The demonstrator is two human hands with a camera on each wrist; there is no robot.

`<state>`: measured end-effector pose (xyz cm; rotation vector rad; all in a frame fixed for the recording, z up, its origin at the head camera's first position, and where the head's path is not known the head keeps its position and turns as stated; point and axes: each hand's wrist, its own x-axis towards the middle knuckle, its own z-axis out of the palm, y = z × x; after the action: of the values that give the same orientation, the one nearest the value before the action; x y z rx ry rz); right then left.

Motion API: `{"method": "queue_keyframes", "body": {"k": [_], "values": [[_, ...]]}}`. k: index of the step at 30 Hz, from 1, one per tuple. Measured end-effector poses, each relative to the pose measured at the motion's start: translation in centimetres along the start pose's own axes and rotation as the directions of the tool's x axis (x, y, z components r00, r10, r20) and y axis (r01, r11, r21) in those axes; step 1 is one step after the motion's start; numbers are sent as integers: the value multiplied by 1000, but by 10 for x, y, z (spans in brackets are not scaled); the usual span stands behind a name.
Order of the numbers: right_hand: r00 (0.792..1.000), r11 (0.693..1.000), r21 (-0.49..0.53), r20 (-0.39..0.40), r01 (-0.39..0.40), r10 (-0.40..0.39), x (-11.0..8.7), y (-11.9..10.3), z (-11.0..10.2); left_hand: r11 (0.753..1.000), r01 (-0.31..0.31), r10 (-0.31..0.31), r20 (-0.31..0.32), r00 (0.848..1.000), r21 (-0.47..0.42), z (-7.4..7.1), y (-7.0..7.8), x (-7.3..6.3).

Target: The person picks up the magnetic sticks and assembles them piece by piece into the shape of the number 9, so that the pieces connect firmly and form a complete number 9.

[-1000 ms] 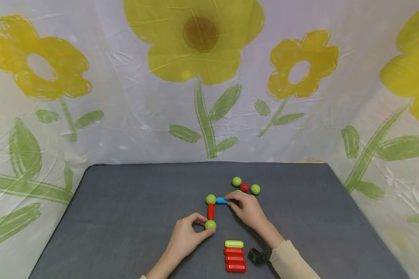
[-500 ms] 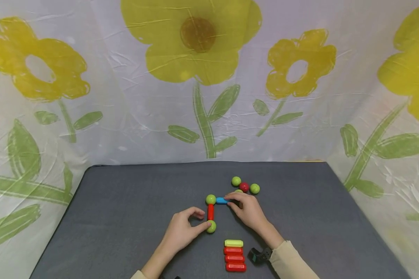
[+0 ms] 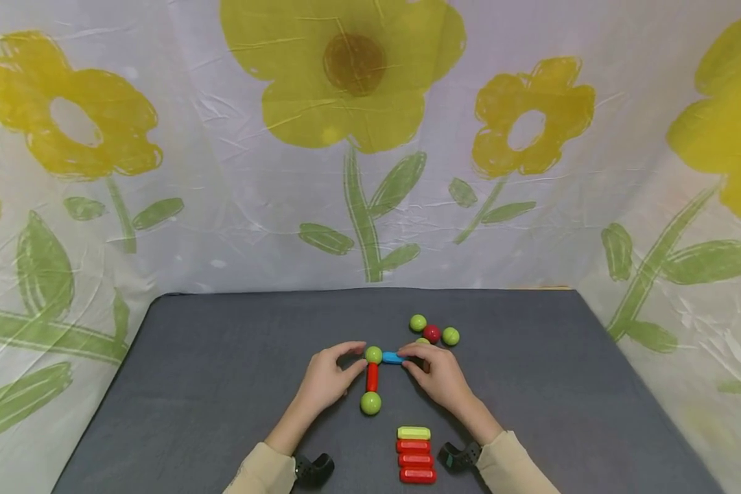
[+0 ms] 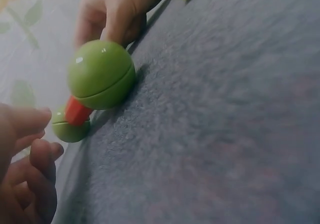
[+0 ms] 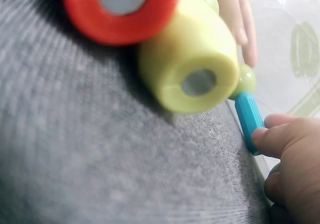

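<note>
My right hand pinches the blue stick between thumb and fingers. The stick's left end meets the upper green ball. From that ball a red stick runs down to the lower green ball. My left hand has thumb and forefinger spread right beside the upper ball's left side. In the left wrist view, the left hand's fingers are near the far green ball. The right wrist view shows the blue stick with its far end at a green ball.
Several red sticks and one yellow stick lie in a column in front, metal-ended in the right wrist view. A red ball and green balls sit behind my right hand. The dark tabletop meets a flower-printed cloth.
My left hand has let go of the lower green ball and moved up beside the upper one. The right hand has stayed pinching the blue stick.
</note>
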<state>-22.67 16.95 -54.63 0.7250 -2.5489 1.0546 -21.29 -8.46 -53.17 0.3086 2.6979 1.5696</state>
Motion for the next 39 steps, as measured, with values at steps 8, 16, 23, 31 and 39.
{"method": "queue_keyframes", "body": {"k": [8,16,23,31,39], "values": [[1000,1000,-5,4,-5,5,-1,0,0,1000,10,-10,67,998,-12,8,-7,14],[999,995,90,-7,48,-48,-4,-5,-12,999,25,-23,45,999,-48,10,-10,13],[996,981,194,92,3,-21,-27,-9,-33,998,39,-37,33,999,-56,10,-10,10],[965,939,333,262,-88,-3,-60,-11,-49,997,46,-45,24,999,-56,8,-9,9],[931,916,362,364,-170,29,-73,-8,-48,998,48,-46,32,998,-41,9,-9,8]]}}
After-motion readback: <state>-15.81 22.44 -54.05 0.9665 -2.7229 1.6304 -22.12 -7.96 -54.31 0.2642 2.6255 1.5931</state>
